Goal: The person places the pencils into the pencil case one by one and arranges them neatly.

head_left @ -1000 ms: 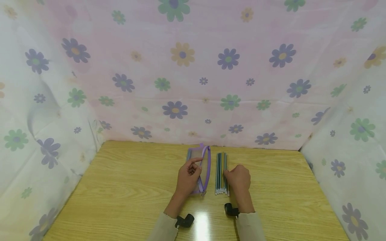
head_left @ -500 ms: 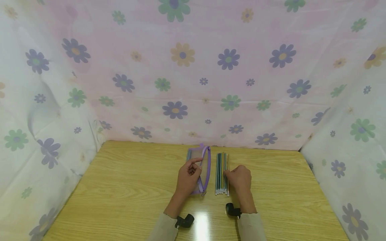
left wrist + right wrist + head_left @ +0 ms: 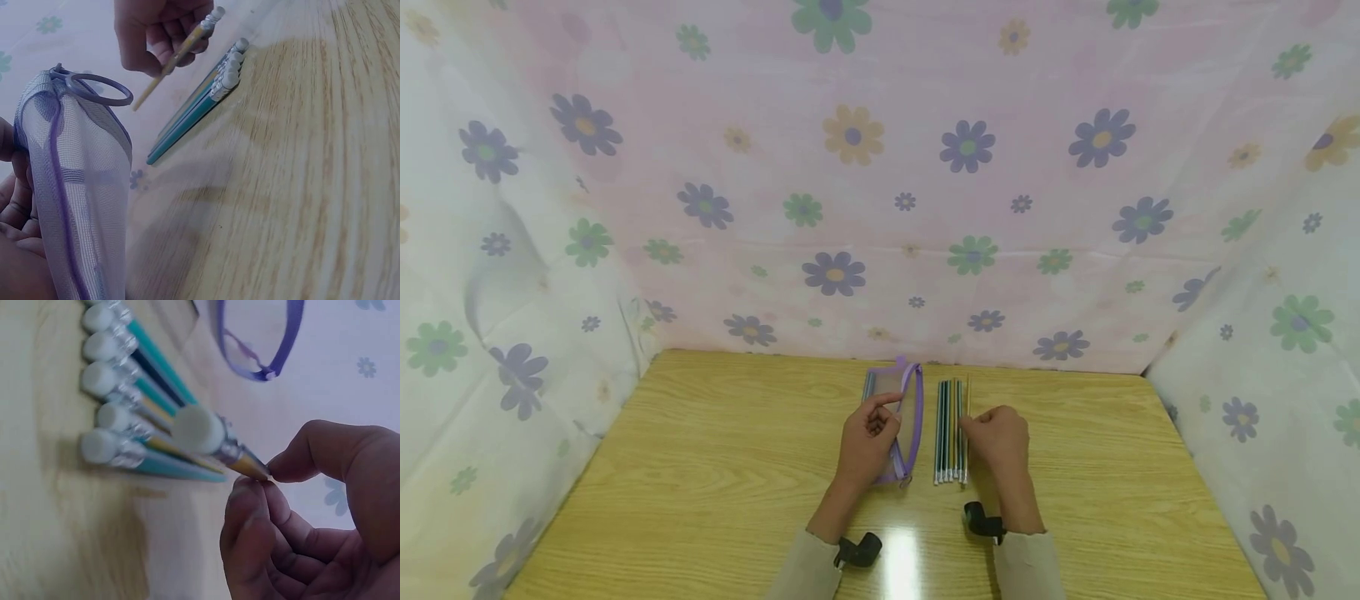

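My left hand (image 3: 868,442) grips one side of a see-through mesh pencil pouch (image 3: 919,421) with a purple zipper, whose mouth gapes to the right. A ring-shaped zipper pull (image 3: 100,90) hangs at its near end in the left wrist view. Between thumb and fingertips, my right hand (image 3: 1000,437) pinches a yellow pencil (image 3: 244,464) with a white eraser, raised above the table. Just left of that hand lies a row of several pencils (image 3: 946,433), mostly green with some yellow, erasers toward me. The right wrist view shows their white erasers (image 3: 100,380) close up.
Thin bluish-grey sticks (image 3: 869,385) show along the pouch's left edge. The wooden table (image 3: 737,467) ends against a flowered cloth (image 3: 895,192) at the back, with cloth on both sides too. Black wrist cameras (image 3: 859,550) sit on both wrists.
My right hand has drawn the yellow pencil slightly right, away from the row, and lifted it. The left hand and the pouch stay in place.
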`<state>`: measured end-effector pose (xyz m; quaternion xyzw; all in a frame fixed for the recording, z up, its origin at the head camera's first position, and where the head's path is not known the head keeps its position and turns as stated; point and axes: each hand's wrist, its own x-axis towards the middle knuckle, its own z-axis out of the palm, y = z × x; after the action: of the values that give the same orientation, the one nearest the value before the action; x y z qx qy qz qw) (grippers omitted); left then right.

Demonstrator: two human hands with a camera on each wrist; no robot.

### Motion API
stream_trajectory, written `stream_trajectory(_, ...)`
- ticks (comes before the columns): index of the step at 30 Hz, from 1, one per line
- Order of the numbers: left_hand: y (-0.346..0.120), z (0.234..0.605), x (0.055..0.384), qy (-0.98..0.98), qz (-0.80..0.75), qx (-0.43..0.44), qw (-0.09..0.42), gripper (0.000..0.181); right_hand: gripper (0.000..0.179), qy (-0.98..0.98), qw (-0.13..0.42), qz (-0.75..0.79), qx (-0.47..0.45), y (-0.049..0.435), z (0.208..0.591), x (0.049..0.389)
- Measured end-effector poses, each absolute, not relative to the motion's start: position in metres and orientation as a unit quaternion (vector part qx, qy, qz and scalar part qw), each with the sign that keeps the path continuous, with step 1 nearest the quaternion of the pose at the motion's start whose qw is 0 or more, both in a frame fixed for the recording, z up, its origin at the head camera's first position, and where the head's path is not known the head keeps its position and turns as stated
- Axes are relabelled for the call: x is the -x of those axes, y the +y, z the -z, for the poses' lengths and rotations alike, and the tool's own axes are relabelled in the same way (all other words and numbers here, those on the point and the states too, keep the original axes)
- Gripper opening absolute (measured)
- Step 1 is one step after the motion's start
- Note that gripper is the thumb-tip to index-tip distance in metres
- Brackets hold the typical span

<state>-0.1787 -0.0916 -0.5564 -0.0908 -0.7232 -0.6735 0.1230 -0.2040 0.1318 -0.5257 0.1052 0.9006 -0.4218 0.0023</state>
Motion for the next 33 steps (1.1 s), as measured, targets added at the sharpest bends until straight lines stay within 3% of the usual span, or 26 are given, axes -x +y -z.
stream_trajectory(10, -0.091, 0.556, 0.179, -0.724, 0.673, 0.085, 0.123, 0.034, 0.025, 0.873, 0.03, 0.478, -0.091, 0.128, 0.518, 0.201)
stream_trajectory(17, -0.091, 0.555, 0.179, -0.715, 0.684, 0.083, 0.119, 0.033, 0.021, 0.849, 0.058, 0.519, -0.079, 0.123, 0.516, 0.2)
stream_trajectory(33, -0.092, 0.553, 0.177, -0.715, 0.685, 0.082, 0.114, 0.034, 0.018, 0.816, 0.059, 0.57, -0.074, 0.103, 0.515, 0.197)
